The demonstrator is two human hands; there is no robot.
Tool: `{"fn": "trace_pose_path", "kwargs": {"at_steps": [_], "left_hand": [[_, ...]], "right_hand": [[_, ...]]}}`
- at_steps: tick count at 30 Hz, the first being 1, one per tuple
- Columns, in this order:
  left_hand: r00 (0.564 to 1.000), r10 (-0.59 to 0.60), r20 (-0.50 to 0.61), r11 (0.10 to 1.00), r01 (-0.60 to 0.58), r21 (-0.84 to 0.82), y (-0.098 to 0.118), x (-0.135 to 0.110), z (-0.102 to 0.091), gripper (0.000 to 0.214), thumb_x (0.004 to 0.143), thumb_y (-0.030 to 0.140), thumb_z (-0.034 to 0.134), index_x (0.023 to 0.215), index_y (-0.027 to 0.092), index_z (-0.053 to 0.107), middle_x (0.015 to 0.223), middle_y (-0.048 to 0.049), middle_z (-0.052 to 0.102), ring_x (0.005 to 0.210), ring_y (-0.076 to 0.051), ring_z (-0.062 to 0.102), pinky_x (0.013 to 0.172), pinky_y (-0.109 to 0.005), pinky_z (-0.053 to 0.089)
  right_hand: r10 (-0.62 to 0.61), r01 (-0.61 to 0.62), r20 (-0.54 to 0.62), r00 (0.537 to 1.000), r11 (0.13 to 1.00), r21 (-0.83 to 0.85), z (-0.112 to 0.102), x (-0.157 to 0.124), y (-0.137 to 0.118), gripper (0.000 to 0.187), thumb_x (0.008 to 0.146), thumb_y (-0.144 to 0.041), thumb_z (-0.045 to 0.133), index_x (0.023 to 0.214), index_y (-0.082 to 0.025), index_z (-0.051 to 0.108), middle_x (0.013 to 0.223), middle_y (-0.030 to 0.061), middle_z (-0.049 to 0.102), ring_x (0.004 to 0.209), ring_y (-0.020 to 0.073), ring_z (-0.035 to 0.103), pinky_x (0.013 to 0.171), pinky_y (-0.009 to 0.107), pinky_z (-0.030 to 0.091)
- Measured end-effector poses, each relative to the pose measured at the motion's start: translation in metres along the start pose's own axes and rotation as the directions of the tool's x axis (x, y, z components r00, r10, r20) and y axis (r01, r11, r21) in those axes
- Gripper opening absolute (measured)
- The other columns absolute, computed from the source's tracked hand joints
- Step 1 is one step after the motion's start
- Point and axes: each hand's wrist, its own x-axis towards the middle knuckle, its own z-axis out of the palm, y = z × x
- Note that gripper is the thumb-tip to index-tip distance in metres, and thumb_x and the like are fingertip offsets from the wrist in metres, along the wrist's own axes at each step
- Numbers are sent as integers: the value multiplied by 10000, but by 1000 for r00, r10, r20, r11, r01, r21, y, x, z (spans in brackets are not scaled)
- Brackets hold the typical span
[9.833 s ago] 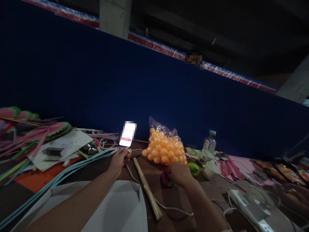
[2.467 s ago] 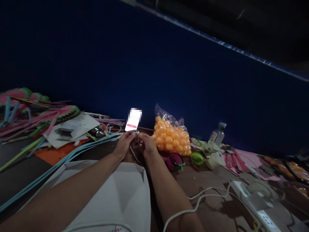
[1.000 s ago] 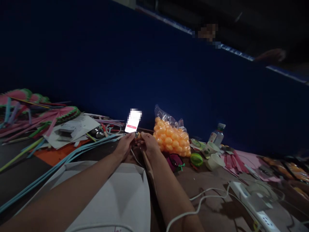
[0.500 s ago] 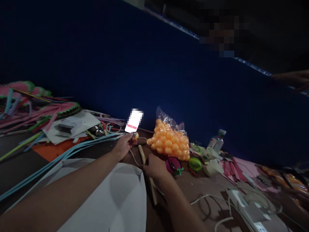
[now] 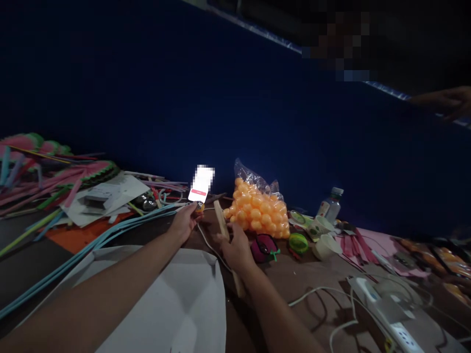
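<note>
My left hand [image 5: 185, 222] pinches a small shiny ball [image 5: 199, 206], silvery with an orange patch, right below a lit phone [image 5: 201, 185]. In my right hand [image 5: 238, 249] is a flat wooden stick [image 5: 221, 219], gripped around its middle and slanting up to the left. Its upper end points toward the bag of orange balls [image 5: 259, 208], made of clear plastic. Just right of my right hand lie a purple pouch-like item [image 5: 264, 247] with a green tie and a green striped round item [image 5: 298, 242]. Under my left forearm spreads a white sheet-like surface [image 5: 162, 299].
Light blue strips [image 5: 121, 223] run across the left, near watermelon-patterned fans [image 5: 95, 174] and silver balls [image 5: 149, 203]. To the right are cups [image 5: 327, 246], a bottle [image 5: 333, 206], and a power strip [image 5: 382, 311] with loose cables. Behind a blue partition [image 5: 147, 98], another person's hand [image 5: 445, 100] shows.
My right hand has raised the wooden stick slightly, away from me, so its upper end now sits closer to the ball bag. My left hand keeps its pinch on the shiny ball.
</note>
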Motion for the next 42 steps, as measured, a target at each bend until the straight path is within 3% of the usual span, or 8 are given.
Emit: {"fn": "trace_pose_path", "kwargs": {"at_steps": [4,7,11,16,20,23,36,42], "left_hand": [[1000,10,-28,1000,-10,-16,-1,2,3,70,772,149,595,707,125,589,631,-20,598,517,-86,539,497,-207,470],[1000,24,-6,1000,-24,-12,-2,2,4,81,756,152,608,685,130,574,617,-17,586,503,-86,536,502,-216,473],[999,40,-15,999,-39,15,-5,4,3,90,714,159,639,672,129,565,601,-10,579,489,-88,532,487,-215,455],[997,48,55,999,-49,22,-11,10,-4,116,685,209,676,721,125,604,627,-11,618,511,-97,556,513,-225,475],[999,46,24,998,-47,36,-15,13,-7,126,664,210,696,701,128,608,597,1,613,487,-100,554,498,-225,475],[999,46,10,998,-47,44,-16,14,-8,124,643,183,706,668,136,594,562,9,595,464,-98,545,478,-219,473],[1000,30,-7,998,-29,47,-23,26,-16,59,697,117,676,707,140,622,620,-6,635,491,-106,578,491,-213,489],[1000,-8,-13,999,9,36,-28,33,-21,64,710,109,667,690,136,613,567,-9,623,452,-107,568,449,-205,477]], "right_hand": [[-195,195,-28,980,981,-17,-5,-8,-18,387,839,-249,517,1212,-150,503,1145,131,585,1039,230,556,915,367,430],[-248,248,11,969,965,-88,-5,-10,-21,389,856,-233,482,1237,-153,495,1171,139,573,1087,237,539,945,386,422],[-252,258,56,966,952,-163,-4,-11,-17,388,844,-218,487,1227,-163,509,1171,133,577,1080,241,554,933,385,440],[-258,250,-27,966,955,-162,-4,-10,-11,396,860,-224,477,1252,-165,479,1206,128,570,1111,228,553,936,353,448],[-260,257,10,965,948,-189,-2,-10,-10,368,828,-187,503,1195,-197,532,1118,109,613,1034,229,600,885,333,474],[-279,268,-38,959,946,-184,0,-12,-9,415,809,-151,501,1217,-224,513,1150,97,609,1029,223,608,861,319,484],[-271,248,-91,958,946,-207,3,-11,-7,394,774,-136,514,1150,-247,551,1058,77,650,954,225,642,818,307,489],[-258,242,-54,965,947,-211,3,-11,-6,367,758,-132,527,1101,-248,585,999,64,662,910,224,649,797,304,492]]}}
